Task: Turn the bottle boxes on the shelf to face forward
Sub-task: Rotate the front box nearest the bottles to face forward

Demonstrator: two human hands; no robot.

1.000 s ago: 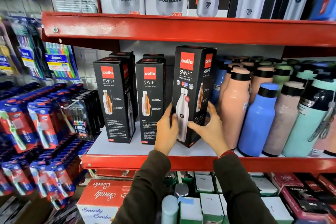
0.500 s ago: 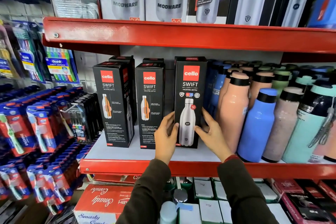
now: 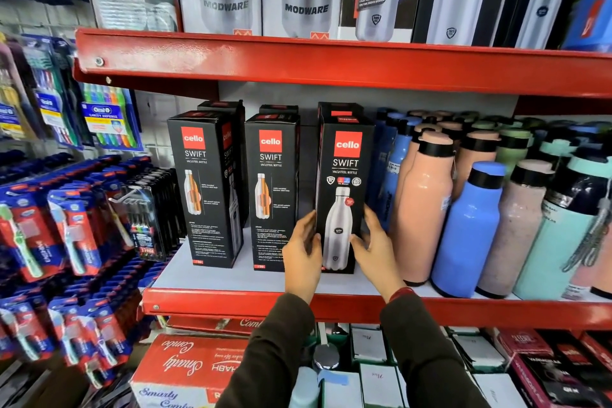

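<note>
**Both hands raised side by side, palms facing inward**

Two forearms in dark sleeves rise from the bottom centre of the frame and lean slightly toward each other. The left hand (image 3: 303, 255) sits just left of centre, fingers pointing up and lightly curled, thumb turned in toward the right. The right hand (image 3: 376, 247) sits just right of centre at about the same height, fingers spread and angled up and to the left, thumb reaching in toward the left. A red cuff edge shows at the right wrist. The palms face one another across a narrow gap.
</note>
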